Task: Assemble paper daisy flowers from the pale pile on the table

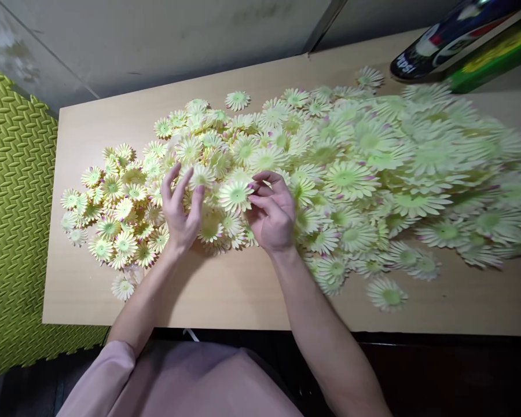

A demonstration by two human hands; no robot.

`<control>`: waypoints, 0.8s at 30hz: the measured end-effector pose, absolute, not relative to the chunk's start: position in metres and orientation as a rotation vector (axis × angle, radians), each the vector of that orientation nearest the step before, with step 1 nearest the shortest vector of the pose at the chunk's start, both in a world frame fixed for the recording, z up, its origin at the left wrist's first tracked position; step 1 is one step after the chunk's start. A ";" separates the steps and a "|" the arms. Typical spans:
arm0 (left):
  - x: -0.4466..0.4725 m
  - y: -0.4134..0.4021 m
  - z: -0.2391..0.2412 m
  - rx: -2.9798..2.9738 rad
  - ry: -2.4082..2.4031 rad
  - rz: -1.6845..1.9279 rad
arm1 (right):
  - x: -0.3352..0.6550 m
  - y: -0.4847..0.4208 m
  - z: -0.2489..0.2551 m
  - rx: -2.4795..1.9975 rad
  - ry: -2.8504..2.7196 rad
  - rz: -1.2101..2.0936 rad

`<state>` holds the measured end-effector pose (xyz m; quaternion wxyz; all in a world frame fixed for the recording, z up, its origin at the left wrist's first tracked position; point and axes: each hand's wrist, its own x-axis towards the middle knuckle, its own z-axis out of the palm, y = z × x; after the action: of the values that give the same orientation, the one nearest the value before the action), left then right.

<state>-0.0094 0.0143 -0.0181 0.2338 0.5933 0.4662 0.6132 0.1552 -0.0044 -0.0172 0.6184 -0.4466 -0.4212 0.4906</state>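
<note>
Between thumb and fingers, my right hand point(272, 213) pinches the edge of an artificial flower head point(235, 196) with pale petals and a green centre. To its left, my left hand point(181, 208) hovers over the pile with thumb and fingers spread apart, and I see nothing held in it. Around both hands lies a broad heap of similar artificial flower heads point(347, 178), cream to pale green, many with pink petal tips. Smaller-looking ones point(124, 244) cluster at the left end. My left palm's far side is hidden.
The heap rests on a light wooden table point(234, 289). At the back right stand a dark Pepsi bottle point(434, 52) and a green box point(495, 55). A yellow-green textured foam mat point(17, 220) borders the left edge; a grey wall point(178, 40) runs behind.
</note>
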 end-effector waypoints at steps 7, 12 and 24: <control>-0.002 0.006 -0.012 1.765 0.979 1.558 | 0.149 -0.006 -0.017 -0.981 -1.059 1.073; -0.002 0.005 -0.018 1.696 0.914 1.598 | 0.147 -0.006 -0.015 -1.026 -1.098 0.799; 0.001 -0.001 -0.017 1.807 0.881 1.504 | 0.146 -0.012 -0.010 -0.975 -1.208 0.953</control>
<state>0.0006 -0.0011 -0.0169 0.3104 0.6842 0.3336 0.5694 0.1458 -0.0118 -0.0099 0.6131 -0.4227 -0.5241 0.4132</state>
